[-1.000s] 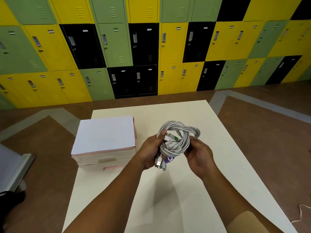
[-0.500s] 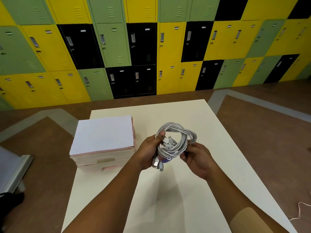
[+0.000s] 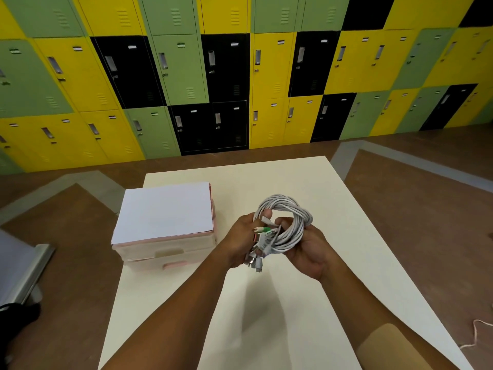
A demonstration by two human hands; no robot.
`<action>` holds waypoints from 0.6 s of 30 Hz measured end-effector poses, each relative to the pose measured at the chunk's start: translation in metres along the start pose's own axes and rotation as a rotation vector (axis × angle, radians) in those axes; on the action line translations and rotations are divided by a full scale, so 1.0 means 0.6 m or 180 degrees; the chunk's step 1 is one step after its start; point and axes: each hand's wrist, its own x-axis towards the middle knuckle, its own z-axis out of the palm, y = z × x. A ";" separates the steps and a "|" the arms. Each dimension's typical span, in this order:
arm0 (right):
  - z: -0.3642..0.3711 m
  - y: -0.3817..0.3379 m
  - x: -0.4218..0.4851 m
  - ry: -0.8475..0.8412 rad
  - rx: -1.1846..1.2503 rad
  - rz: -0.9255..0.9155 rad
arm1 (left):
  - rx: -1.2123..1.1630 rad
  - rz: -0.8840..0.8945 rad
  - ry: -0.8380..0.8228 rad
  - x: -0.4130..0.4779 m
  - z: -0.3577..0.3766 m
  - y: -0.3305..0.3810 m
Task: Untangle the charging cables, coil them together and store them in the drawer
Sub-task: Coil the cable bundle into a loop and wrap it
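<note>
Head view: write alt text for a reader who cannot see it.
The left hand and right hand hold a coiled bundle of white charging cables above a white table. A closed drawer unit stands on the table to their left, before a wall of lockers.

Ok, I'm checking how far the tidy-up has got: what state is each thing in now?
Grey-white charging cable bundle: coiled, held above the cream table.
Left hand: grips the bundle by the plug ends.
Right hand: grips the coil's right side.
Pale pink plastic drawer unit: both visible drawers shut.
Green, yellow and black metal lockers: doors shut.
</note>
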 end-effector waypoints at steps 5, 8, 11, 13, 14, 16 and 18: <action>0.002 -0.011 -0.001 -0.0381 -0.0479 0.0171 | 0.0613 0.0358 0.0140 -0.003 -0.007 0.016; -0.005 -0.019 0.002 -0.0537 -0.0501 0.0193 | 0.0612 0.0580 0.0219 -0.003 -0.004 0.015; -0.012 -0.020 0.005 -0.0786 -0.0229 0.0185 | 0.0698 0.0645 0.0276 0.002 -0.001 0.014; -0.020 -0.018 0.007 -0.0930 -0.0171 0.0248 | 0.0838 0.0700 0.0282 0.003 -0.002 0.015; -0.023 -0.018 0.007 -0.0993 -0.0169 0.0271 | 0.0838 0.0716 0.0273 0.004 -0.003 0.015; -0.027 -0.019 0.009 -0.1112 -0.0126 0.0339 | 0.0820 0.0706 0.0401 0.006 -0.006 0.017; -0.031 -0.018 0.010 -0.1178 -0.0052 0.0410 | 0.0825 0.0728 0.0570 0.006 -0.003 0.019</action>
